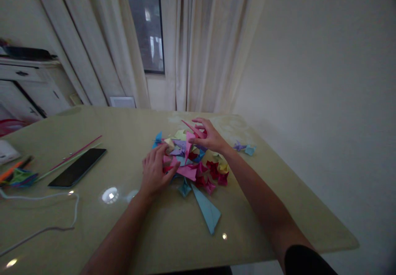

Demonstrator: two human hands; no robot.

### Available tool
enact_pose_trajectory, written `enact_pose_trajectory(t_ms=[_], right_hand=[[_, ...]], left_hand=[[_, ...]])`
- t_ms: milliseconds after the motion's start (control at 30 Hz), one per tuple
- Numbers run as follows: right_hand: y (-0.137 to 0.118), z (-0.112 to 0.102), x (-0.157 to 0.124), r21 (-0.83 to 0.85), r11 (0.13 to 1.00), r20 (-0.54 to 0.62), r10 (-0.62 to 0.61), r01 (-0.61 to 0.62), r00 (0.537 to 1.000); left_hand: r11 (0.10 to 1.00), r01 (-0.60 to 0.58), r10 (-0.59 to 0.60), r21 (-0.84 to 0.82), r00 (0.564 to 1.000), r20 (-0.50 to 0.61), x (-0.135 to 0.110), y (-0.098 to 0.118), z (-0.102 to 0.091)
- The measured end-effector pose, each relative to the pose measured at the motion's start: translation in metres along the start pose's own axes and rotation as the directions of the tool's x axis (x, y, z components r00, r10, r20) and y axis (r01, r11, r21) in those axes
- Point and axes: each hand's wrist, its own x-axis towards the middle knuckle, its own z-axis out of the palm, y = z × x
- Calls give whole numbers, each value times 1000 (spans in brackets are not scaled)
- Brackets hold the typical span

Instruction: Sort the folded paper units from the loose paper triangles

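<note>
Just above the paper heap [189, 172] on the worktop [175, 246], short of its far edge, a pink paper piece [188, 144] lies left of the right hand [209, 137], seemingly pinched in its fingers, its slim spike slanting toward the far left corner. The left hand [155, 169], farther off, spreads loosely over the heap. The piece looks creased and broad-winged.

Paper pile [187, 172] there, mid-frame on the table [167, 238], phone [78, 168] out centre-left, curtains [213, 52] hanging behind, upper centre!
</note>
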Motion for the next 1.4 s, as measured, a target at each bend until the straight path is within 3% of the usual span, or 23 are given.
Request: enact_pose_trajectory(t_ms=[200, 267, 367, 433, 500, 567, 633, 733, 800, 933, 1067, 1167, 1300, 1400], right_hand=[[-2, -1, -3, 28, 997, 49, 71, -72, 996], [1, -5, -2, 11, 995, 34, 102, -102, 994], [14, -16, -4, -165, 972, -9, 165, -165, 986], [29, -23, -8, -350, 902, -29, 260, -254, 965], [46, -27, -15, -465, 814, 4, 394, -347, 919], [60, -23, -21, -461, 804, 131, 480, -376, 867], [66, -13, -23, -386, 858, 279, 458, -338, 844], [60, 8, -20, -238, 938, 434, 334, -251, 837], [47, 22, -17, -125, 971, 546, 240, -205, 803], [21, 50, -20, 20, 996, 674, 53, -91, 737], [12, 73, -28, -6, 996, 632, -61, 83, 773], [12, 73, -26, -71, 987, 571, -76, 141, 818], [7, 54, -14, -130, 986, 318, -60, 106, 946], [-1, 37, -8, -121, 992, 127, -13, 29, 992]], left_hand=[[980, -185, 184, 74, 983, 14, -3, 6, -4], [966, -250, 245, 63, 967, 71, -3, 11, -7], [924, -381, 366, 16, 898, 242, -5, 20, -5], [902, -432, 408, -14, 841, 356, -9, 26, 0], [900, -435, 398, -12, 810, 431, -15, 30, 7], [914, -404, 346, 29, 817, 462, -20, 32, 14], [930, -356, 280, 92, 847, 452, -23, 32, 18], [942, -261, 169, 209, 911, 377, -22, 28, 19], [944, -174, 79, 282, 945, 319, -20, 24, 18], [941, -33, -62, 336, 961, 269, -14, 15, 13], [959, -28, -63, 283, 949, 308, -10, 7, 9], [969, 25, -99, 246, 951, 293, -7, -1, 6], [988, 122, -134, 94, 983, 124, -1, -12, 2], [987, 160, -161, -27, 985, -53, 5, -14, -3]])
